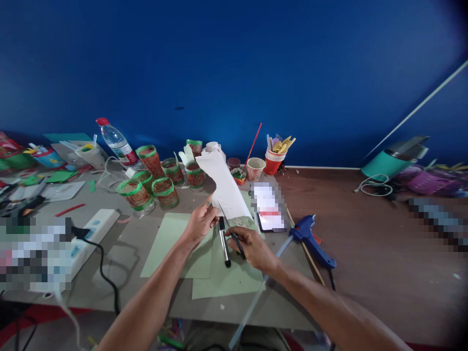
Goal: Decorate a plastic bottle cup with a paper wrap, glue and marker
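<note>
My left hand point(200, 223) pinches the lower edge of a white sheet of paper point(225, 187) and holds it tilted up over the table. My right hand point(252, 247) is closed round a thin dark tool point(231, 229), apparently scissors, whose tip reaches the paper's bottom edge. A black marker pen point(224, 242) lies on pale green paper sheets point(171, 239) between the two hands.
Several green-rimmed brown cups point(164, 191) and a water bottle point(116, 141) stand behind. A blue glue gun point(310, 234) and a phone point(268, 207) lie to the right. A white power strip point(95, 229) with a black cable is at the left. A red cup of sticks point(275, 157) stands at the back.
</note>
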`<state>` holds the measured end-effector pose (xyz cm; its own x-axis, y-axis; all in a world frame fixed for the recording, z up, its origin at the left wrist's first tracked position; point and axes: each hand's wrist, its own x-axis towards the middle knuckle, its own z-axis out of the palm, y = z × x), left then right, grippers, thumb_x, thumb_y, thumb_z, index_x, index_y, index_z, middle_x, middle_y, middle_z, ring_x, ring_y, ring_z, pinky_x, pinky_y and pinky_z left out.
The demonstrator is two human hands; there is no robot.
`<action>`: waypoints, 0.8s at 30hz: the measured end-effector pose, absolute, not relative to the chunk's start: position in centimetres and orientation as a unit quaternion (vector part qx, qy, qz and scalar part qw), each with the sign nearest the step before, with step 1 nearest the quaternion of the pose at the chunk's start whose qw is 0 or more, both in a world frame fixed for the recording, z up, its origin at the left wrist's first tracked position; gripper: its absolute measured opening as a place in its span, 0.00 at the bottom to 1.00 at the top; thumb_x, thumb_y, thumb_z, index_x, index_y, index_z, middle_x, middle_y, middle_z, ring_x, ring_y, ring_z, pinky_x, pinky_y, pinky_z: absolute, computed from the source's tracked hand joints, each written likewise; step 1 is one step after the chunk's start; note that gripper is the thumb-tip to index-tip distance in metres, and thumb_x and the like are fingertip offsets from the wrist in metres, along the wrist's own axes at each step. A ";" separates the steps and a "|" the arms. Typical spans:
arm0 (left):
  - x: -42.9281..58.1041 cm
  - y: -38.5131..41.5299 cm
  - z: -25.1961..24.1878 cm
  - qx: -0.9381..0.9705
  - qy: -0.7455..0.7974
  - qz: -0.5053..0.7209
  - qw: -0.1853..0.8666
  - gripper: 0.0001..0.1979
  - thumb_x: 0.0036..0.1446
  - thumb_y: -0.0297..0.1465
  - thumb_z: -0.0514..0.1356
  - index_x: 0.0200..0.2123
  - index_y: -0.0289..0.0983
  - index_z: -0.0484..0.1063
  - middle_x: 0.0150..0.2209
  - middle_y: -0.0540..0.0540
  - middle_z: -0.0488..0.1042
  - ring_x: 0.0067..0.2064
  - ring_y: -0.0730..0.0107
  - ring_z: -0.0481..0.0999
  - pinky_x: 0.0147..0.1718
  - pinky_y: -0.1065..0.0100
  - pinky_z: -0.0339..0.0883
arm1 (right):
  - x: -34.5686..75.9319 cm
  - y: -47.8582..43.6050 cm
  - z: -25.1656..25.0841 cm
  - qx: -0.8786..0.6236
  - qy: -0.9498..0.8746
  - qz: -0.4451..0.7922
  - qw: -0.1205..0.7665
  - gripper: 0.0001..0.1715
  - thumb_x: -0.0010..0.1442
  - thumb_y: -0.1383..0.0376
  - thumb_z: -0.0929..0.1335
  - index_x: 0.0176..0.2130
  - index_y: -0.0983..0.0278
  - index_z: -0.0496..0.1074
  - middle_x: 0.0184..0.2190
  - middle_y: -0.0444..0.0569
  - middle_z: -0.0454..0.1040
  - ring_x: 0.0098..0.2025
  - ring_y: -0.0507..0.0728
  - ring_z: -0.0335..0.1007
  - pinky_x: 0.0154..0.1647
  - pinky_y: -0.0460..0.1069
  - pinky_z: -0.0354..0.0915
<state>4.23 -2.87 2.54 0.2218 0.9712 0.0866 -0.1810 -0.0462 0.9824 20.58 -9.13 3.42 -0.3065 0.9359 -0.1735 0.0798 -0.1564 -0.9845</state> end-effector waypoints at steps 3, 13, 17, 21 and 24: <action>4.3 -2.9 2.5 0.522 0.380 0.501 0.577 0.22 0.50 0.42 0.63 0.45 0.35 0.70 0.25 0.53 0.63 0.21 0.80 0.57 0.18 0.75 0.51 | 20.6 -9.1 3.3 -0.471 -0.540 0.597 0.361 0.25 0.46 0.49 0.72 0.32 0.67 0.70 0.17 0.37 0.52 0.22 0.48 0.44 0.23 0.47 0.44; 4.2 -3.1 2.6 0.536 0.351 0.506 0.578 0.27 0.55 0.43 0.60 0.54 0.35 0.63 0.24 0.53 0.67 0.21 0.79 0.61 0.20 0.73 0.55 | 20.1 -9.0 2.9 -0.479 -0.516 0.588 0.399 0.19 0.45 0.55 0.71 0.33 0.67 0.70 0.17 0.37 0.54 0.21 0.47 0.45 0.22 0.46 0.44; 4.7 -3.3 2.4 0.516 0.360 0.500 0.595 0.30 0.49 0.39 0.66 0.52 0.35 0.60 0.26 0.52 0.71 0.22 0.77 0.66 0.20 0.74 0.57 | 19.9 -8.8 2.3 -0.484 -0.516 0.573 0.415 0.17 0.46 0.57 0.70 0.33 0.67 0.71 0.17 0.37 0.55 0.21 0.47 0.46 0.21 0.46 0.45; 5.2 -3.4 2.7 0.508 0.361 0.502 0.600 0.26 0.47 0.36 0.67 0.47 0.35 0.63 0.24 0.53 0.71 0.22 0.77 0.65 0.20 0.74 0.58 | 19.9 -8.9 2.2 -0.474 -0.517 0.574 0.422 0.16 0.47 0.59 0.70 0.35 0.67 0.72 0.18 0.38 0.56 0.22 0.47 0.47 0.22 0.46 0.46; 5.2 -3.6 3.0 0.515 0.347 0.507 0.598 0.24 0.48 0.36 0.66 0.47 0.35 0.64 0.24 0.54 0.70 0.23 0.76 0.65 0.20 0.75 0.58 | 20.1 -8.9 2.5 -0.456 -0.497 0.602 0.428 0.19 0.45 0.57 0.72 0.35 0.66 0.72 0.18 0.38 0.57 0.22 0.47 0.47 0.22 0.46 0.46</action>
<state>5.21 -3.59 3.04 0.2455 0.9634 0.1074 -0.2476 -0.0448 0.9678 20.07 -8.92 2.53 -0.2184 0.9681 -0.1232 -0.0629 -0.1399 -0.9882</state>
